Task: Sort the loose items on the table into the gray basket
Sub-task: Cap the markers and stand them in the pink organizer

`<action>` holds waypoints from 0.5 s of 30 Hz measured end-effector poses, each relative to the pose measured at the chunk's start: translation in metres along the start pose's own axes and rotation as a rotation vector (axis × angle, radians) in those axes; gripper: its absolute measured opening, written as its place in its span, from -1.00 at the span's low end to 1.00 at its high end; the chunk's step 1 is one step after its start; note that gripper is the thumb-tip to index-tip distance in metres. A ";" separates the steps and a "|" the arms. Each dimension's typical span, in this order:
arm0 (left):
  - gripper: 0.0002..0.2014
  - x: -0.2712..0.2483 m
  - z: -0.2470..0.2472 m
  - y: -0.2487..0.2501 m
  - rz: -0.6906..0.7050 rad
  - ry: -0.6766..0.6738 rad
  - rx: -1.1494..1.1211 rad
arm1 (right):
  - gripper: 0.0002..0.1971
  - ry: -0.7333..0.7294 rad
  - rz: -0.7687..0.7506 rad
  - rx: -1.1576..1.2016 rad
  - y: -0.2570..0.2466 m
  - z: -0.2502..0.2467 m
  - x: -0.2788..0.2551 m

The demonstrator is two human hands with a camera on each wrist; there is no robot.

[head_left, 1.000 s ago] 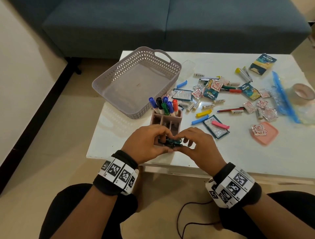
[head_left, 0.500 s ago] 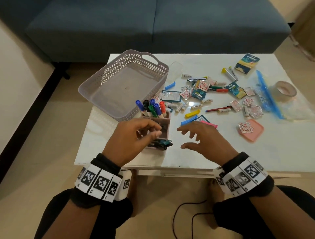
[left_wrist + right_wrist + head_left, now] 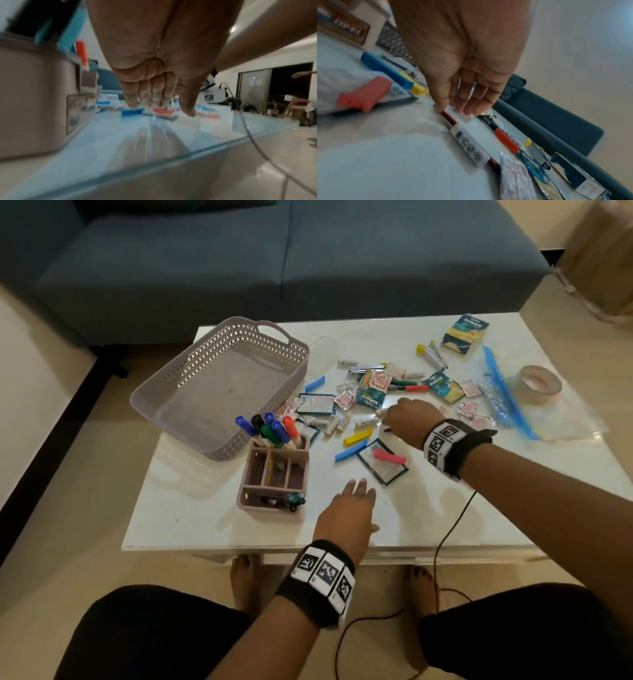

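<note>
Right hand [image 3: 406,419], fingers loosely extended, nothing gripped; thumb tip touches a red pencil [image 3: 449,119] amid loose items on the table [image 3: 445,508]. Left hand [image 3: 349,515] flat, empty. Gray basket [image 3: 219,385] well left.

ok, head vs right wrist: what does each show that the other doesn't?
Head only: the gray basket with nothing in it, the pen organizer, the tape roll, and the left hand open above the table. Right wrist only: the right hand's fingertips at a thin red pen beside a white eraser. Both: right hand, pink clip, blue and yellow clips.
</note>
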State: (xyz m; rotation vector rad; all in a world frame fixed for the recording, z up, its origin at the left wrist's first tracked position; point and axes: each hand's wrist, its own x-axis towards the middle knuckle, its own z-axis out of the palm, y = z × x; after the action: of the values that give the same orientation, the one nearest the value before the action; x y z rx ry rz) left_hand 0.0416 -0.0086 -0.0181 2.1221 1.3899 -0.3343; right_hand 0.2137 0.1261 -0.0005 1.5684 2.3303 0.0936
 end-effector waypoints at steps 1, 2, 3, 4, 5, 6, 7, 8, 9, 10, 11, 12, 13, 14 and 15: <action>-0.27 0.009 0.004 -0.004 -0.020 -0.061 0.017 | -0.73 -0.016 -0.026 -0.054 -0.001 0.002 0.000; -0.25 0.015 0.007 -0.008 -0.041 -0.112 0.010 | -0.73 -0.032 -0.037 -0.101 -0.002 0.003 0.000; -0.23 0.019 0.008 -0.011 -0.056 -0.143 -0.011 | -0.73 -0.023 -0.051 -0.134 -0.001 0.004 -0.001; -0.22 0.022 0.009 -0.013 -0.063 -0.155 -0.028 | -0.74 -0.005 -0.072 -0.164 0.000 0.004 -0.001; -0.22 0.024 0.008 -0.014 -0.064 -0.164 -0.037 | -0.76 0.024 -0.086 -0.178 0.002 0.005 -0.002; -0.22 0.026 0.007 -0.015 -0.064 -0.173 -0.041 | -0.79 0.066 -0.087 -0.176 0.004 0.004 -0.003; -0.22 0.026 0.008 -0.015 -0.065 -0.181 -0.038 | -0.80 0.133 -0.073 -0.128 0.006 0.001 -0.004; -0.22 0.026 0.007 -0.014 -0.066 -0.183 -0.030 | -0.81 0.212 -0.042 -0.031 0.008 -0.005 -0.007; -0.23 0.025 0.007 -0.013 -0.062 -0.175 -0.027 | -0.83 0.321 -0.005 0.092 0.011 -0.010 -0.011; -0.23 0.023 0.006 -0.013 -0.060 -0.158 -0.045 | -0.85 0.444 0.056 0.239 0.014 -0.019 -0.021; -0.24 0.021 0.006 -0.013 -0.058 -0.129 -0.072 | -0.88 0.571 0.129 0.387 0.017 -0.026 -0.033; -0.24 0.018 0.006 -0.014 -0.064 -0.097 -0.093 | -0.91 0.693 0.227 0.539 0.019 -0.032 -0.048; -0.24 0.015 0.006 -0.013 -0.077 -0.062 -0.092 | -0.92 0.810 0.345 0.706 0.020 -0.035 -0.066; -0.23 0.012 0.004 -0.011 -0.101 -0.029 -0.062 | -0.92 0.915 0.473 0.902 0.018 -0.035 -0.082; -0.25 0.010 -0.001 -0.006 -0.134 -0.003 -0.019 | -0.93 0.999 0.602 1.134 0.016 -0.031 -0.098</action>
State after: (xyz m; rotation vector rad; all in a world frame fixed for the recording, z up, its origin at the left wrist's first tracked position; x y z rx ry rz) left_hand 0.0401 0.0018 -0.0242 2.0173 1.5312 -0.3756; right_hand 0.2518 0.0473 0.0557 3.3904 2.5620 -0.5177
